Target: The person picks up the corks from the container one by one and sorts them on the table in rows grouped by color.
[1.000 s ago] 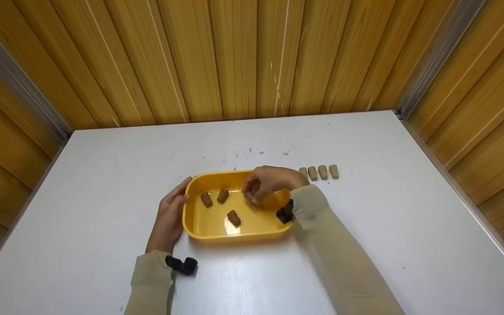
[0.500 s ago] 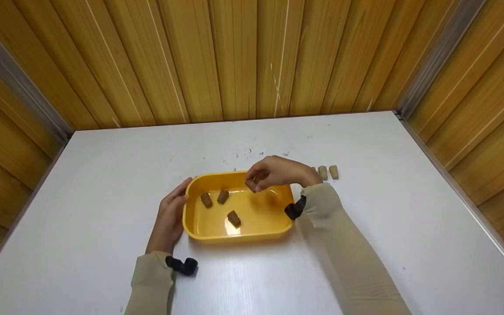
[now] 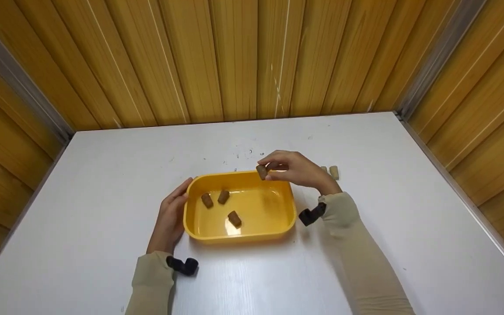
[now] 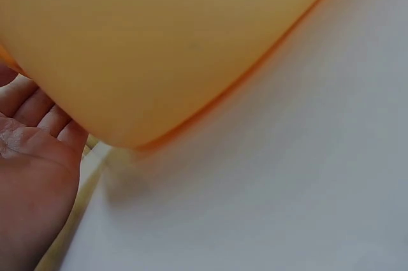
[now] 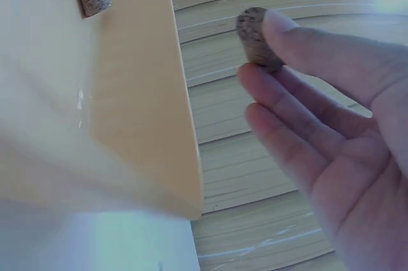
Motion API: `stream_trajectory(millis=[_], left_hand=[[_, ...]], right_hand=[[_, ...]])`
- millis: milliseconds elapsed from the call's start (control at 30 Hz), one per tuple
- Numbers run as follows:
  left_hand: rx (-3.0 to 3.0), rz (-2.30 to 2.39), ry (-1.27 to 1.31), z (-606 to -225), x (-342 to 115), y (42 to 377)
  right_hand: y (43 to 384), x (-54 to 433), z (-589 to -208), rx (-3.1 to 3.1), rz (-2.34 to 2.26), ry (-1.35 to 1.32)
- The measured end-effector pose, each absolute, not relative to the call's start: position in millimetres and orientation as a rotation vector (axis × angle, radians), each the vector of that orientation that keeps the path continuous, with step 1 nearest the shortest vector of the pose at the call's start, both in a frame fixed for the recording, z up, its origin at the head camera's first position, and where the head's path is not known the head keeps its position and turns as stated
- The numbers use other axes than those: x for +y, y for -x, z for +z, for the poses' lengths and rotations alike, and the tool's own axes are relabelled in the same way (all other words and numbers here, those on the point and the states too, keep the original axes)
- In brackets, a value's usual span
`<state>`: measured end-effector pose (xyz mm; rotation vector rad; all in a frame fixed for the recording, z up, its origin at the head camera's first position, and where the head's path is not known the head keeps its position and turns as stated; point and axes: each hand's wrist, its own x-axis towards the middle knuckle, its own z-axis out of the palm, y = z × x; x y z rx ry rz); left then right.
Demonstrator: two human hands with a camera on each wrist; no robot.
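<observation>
A yellow plastic tray (image 3: 239, 236) with rounded corners sits on the white table. My left hand (image 3: 172, 214) holds its left side, thumb at the rim and fingers along the outer wall; in the left wrist view that palm (image 4: 38, 169) shows beside the tray's wall (image 4: 166, 60). Over the tray's back right rim, my right hand (image 3: 298, 168) pinches a brown tapered cork stopper (image 3: 261, 172) between thumb and fingertips. The right wrist view shows this cork's speckled end (image 5: 253, 25). Three more corks lie in the tray, one of them the front cork (image 3: 234, 219).
Paler corks (image 3: 334, 172) stand on the table right of the tray, partly hidden behind my right wrist. Wood-patterned panels (image 3: 234, 61) wall the table at the back and sides. A black wrist camera (image 3: 312, 214) sticks out beside the tray's right end.
My right hand has lifted the cork from inside the tray, up and toward the back right rim. The left hand and the tray have stayed in place.
</observation>
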<state>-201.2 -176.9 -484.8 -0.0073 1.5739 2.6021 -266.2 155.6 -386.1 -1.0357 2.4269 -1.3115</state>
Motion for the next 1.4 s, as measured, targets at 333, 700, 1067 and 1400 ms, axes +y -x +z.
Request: stream_trajectory(millis=[333, 700, 1067, 1400], left_hand=[[1.581, 2.6, 0.057, -483.9, -174.8, 201.7], [1.586, 2.592, 0.068, -483.5, -175.4, 202.9], [1.609, 2.588, 0.034, -485.6, -175.2, 202.4], [1.611, 2.593, 0.053, -484.6, -175.8, 202.5]], right_hand=[[259.8, 185.0, -408.2, 2.588, -1.611, 0.844], [255.6, 216.8, -421.3, 2.662, -1.572, 0.74], [247.3, 239.5, -436.3, 2.705, -1.487, 0.657], [241.6, 252.1, -448.7, 2.736, -1.394, 0.621]])
